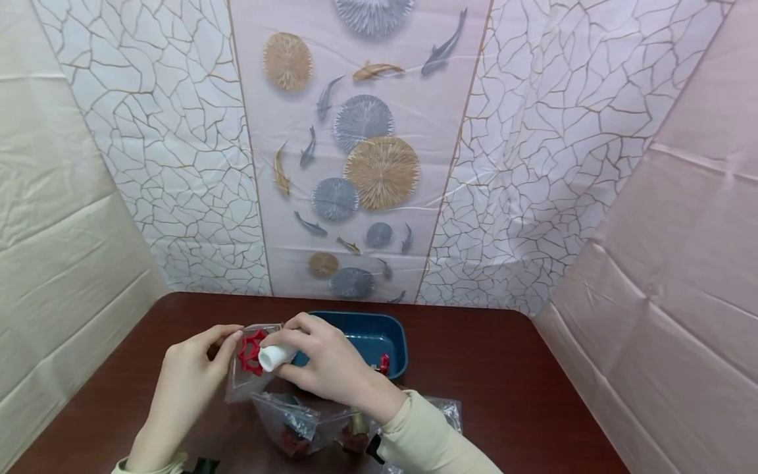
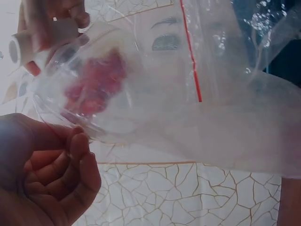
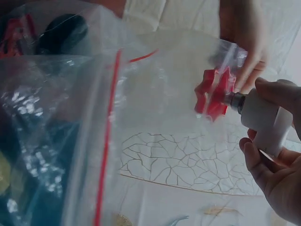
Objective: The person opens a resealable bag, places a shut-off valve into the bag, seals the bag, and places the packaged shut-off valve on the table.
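My right hand (image 1: 326,362) grips the white plastic body (image 3: 265,117) of a valve, its round open end facing out. A metal stem joins this body to a red handwheel (image 1: 251,352), which shows through the clear plastic of a zip bag (image 1: 244,388). The white part stays outside the bag's mouth. My left hand (image 1: 192,368) pinches the bag's edge between thumb and fingertips, close beside the handwheel. In the left wrist view the red wheel (image 2: 96,84) looks blurred behind the film, with the right fingers around the white body above it.
A blue tray (image 1: 387,329) stands behind the hands, with a small red-handled part (image 1: 383,364) in it. Nearer on the dark red table (image 1: 491,382) are more clear bags (image 1: 290,424) holding parts, one with a brass-coloured piece (image 1: 357,424). Patterned cloth hangs behind the table.
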`<state>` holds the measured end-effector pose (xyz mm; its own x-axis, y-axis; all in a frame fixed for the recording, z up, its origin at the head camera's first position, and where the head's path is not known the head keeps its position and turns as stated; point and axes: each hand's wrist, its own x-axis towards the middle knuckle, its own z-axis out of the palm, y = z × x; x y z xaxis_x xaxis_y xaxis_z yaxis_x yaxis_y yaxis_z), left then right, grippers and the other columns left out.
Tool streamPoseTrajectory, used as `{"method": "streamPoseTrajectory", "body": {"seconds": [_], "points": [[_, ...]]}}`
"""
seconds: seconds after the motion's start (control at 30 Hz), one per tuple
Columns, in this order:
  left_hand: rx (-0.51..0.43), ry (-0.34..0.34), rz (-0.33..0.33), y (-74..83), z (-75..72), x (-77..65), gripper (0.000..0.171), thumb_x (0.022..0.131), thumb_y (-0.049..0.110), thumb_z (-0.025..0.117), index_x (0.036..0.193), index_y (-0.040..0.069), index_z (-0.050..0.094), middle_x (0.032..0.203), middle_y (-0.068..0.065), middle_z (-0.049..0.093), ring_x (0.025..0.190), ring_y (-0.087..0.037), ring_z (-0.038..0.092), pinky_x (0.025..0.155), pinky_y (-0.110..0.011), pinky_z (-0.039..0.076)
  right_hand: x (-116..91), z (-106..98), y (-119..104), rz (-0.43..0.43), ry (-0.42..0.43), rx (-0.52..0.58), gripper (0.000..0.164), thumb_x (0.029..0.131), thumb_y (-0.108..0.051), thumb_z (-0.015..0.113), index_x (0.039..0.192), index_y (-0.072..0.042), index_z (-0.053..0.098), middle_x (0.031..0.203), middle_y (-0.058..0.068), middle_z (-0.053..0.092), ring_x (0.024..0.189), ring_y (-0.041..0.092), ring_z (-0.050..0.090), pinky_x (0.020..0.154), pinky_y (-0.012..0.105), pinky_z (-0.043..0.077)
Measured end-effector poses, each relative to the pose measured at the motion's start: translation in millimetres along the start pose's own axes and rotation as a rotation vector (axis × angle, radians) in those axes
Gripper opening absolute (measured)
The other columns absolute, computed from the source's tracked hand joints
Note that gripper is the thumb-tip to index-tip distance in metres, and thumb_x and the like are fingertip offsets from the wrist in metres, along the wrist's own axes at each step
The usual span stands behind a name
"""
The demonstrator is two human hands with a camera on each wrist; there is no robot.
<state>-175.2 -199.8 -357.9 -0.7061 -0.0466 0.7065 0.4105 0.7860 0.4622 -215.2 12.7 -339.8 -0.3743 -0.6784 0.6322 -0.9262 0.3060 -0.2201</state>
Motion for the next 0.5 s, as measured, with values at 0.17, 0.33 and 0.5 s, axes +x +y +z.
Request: {"method": "streamPoseTrajectory", "body": {"seconds": [0.17, 0.33, 0.5], "points": [[-0.048, -0.014, 0.001, 7.3, -0.7, 0.1, 0.009, 0.085, 0.015, 0.068, 0.093, 0.014, 0.071, 0.067, 0.009, 0.059, 0.042, -0.004, 0.037, 0.043, -0.016, 0.029, 0, 5, -2, -0.075, -0.041, -0.108, 0.03, 0.082, -0.026, 0.072, 0.111, -0.023, 0.064, 0.106, -0.003, 0.052, 0.095, 0.005, 0.049, 0.08, 0.013, 0.04], [-0.065, -0.018, 0.037, 15.2, -3.3, -3.8, 0.01, 0.084, 0.012, 0.069, 0.093, 0.014, 0.071, 0.077, 0.007, 0.065, 0.046, -0.002, 0.045, 0.047, -0.014, 0.035, -1, 14, -7, -0.172, -0.028, -0.248, 0.029, 0.084, -0.035, 0.068, 0.111, -0.027, 0.064, 0.105, -0.005, 0.053, 0.089, 0.005, 0.051, 0.076, 0.014, 0.041], [-0.085, -0.02, 0.079, 21.8, -5.7, -4.6, 0.01, 0.085, 0.012, 0.068, 0.094, 0.016, 0.07, 0.08, 0.008, 0.065, 0.047, 0.0, 0.047, 0.048, -0.014, 0.037, -3, 23, -13, -0.242, 0.001, -0.37, 0.026, 0.086, -0.039, 0.063, 0.11, -0.028, 0.065, 0.105, -0.008, 0.056, 0.082, 0.004, 0.053, 0.074, 0.014, 0.041]]}}
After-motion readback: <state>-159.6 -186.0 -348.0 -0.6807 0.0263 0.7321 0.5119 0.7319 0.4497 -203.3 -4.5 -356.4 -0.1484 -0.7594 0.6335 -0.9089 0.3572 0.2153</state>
